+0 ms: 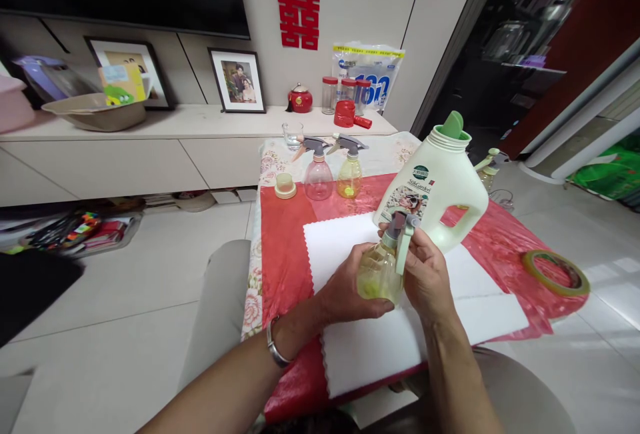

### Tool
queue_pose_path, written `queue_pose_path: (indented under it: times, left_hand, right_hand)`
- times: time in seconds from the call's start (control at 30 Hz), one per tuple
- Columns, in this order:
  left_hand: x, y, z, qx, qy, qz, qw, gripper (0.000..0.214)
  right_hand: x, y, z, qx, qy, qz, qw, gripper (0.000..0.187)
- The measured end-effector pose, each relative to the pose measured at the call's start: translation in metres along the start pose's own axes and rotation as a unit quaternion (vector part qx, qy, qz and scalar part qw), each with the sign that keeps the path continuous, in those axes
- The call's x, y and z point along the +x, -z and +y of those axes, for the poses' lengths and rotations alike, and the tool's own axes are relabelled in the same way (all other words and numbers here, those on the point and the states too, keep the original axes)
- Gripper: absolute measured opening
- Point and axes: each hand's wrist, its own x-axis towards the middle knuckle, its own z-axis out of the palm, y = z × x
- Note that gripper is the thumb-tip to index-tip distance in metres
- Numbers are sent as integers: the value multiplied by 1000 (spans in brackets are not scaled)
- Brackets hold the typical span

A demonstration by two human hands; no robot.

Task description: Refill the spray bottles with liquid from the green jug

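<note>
Bottle is held over sheet, near side of jug: body wrapped by curled L hand, top pinched in R hand. Top's prob being tightened; steady grip's needed next.

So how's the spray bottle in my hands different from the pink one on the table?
The held bottle is yellowish, while the pink bottle is pink. The held bottle is between your left hand and right hand; the pink bottle stands upright, untouched. The held bottle has a pale green trigger, the pink bottle a peach one. Both are see-through with grey spray heads.
</note>
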Motion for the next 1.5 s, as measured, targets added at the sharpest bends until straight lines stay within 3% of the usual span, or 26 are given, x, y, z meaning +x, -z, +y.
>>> queue_pose_path:
  times: [0.17, 0.37, 0.57, 0.83, 1.13, 1.3, 1.5]
  left_hand:
    - [0, 0, -1, 1, 14, -11, 1000, 85]
    - [-2, 2, -1, -3, 19, -21, 1000, 84]
    - [-2, 2, 1, -10, 28, -25, 999, 85]
    - [-2, 5, -10, -3, 17, -56, 998, 89]
    - [-2, 3, -6, 26, 41, -60, 997, 94]
    - [-2, 4, -8, 52, 9, -64, 997, 95]
    - [-4, 7, -5, 81, 6, -61, 995, 98]
  right_hand:
    - [0, 1, 4, -4, 20, 31, 999, 71]
    - [-2, -5, -2, 16, 22, 48, 998, 44]
    - [-4, -4, -4, 22, 4, 30, 999, 42]
    - [-2, -4, -3, 33, 30, 56, 997, 40]
    - [0, 3, -23, 84, 92, 91, 988, 35]
    - [-2, 12, -35, 74, 144, 153, 975, 37]
    - [-9, 26, -64, 71, 246, 269, 929, 32]
